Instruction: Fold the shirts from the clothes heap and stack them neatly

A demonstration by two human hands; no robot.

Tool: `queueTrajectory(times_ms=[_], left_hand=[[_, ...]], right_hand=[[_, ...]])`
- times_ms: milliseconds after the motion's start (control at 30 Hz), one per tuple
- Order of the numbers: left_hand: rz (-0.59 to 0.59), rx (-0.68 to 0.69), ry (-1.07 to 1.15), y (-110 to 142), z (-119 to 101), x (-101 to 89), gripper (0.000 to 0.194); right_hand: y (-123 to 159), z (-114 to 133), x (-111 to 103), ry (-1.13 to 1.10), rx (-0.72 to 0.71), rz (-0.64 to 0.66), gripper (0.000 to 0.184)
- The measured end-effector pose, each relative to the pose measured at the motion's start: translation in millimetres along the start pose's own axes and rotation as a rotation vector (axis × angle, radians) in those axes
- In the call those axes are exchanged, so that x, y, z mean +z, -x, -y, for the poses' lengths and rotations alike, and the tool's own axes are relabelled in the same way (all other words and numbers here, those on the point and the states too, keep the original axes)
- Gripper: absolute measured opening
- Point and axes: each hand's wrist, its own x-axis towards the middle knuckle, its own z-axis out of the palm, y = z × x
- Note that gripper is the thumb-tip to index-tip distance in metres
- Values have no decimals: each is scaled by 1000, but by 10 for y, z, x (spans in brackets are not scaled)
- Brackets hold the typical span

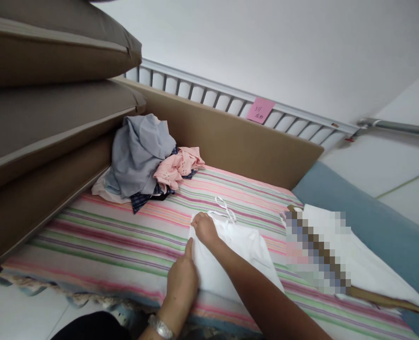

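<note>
A white garment (237, 250) with a thin white drawstring (225, 208) lies flat on the striped sheet (117, 226). My left hand (183, 278), a watch on its wrist, presses on the garment's near left edge with the thumb raised and the fingers curled over the cloth. My right hand (205, 229) reaches across and grips the garment's top left corner, fingers closed on the fabric.
A heap of clothes, grey (138, 151) and pink (177, 167), sits at the back left. Brown cushions (42, 108) are stacked on the left. A brown board (237, 141) backs the bed. White cloth (372, 269) lies to the right.
</note>
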Motion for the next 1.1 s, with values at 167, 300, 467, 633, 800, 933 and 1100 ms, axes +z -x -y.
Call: queueTrajectory(times_ms=[167, 300, 467, 633, 800, 933, 1100], left_hand=[[9, 47, -36, 30, -9, -5, 51], [14, 59, -51, 28, -15, -40, 46], [52, 7, -148, 17, -6, -59, 42], [-132, 132, -285, 31, -10, -52, 39], [-348, 501, -276, -6, -108, 200, 42], [-295, 472, -309, -48, -203, 455, 53], [-202, 346, -380, -71, -191, 577, 57]], right_hand=[[163, -8, -206, -74, -94, -87, 22], [504, -6, -270, -103, -226, -160, 35], [764, 39, -29, -109, -223, 8, 45], [690, -99, -193, -215, -176, -77, 41], [557, -805, -662, -140, -23, -212, 36], [477, -1251, -781, 54, -59, -70, 48], [292, -1230, -645, 161, -273, 93, 59]])
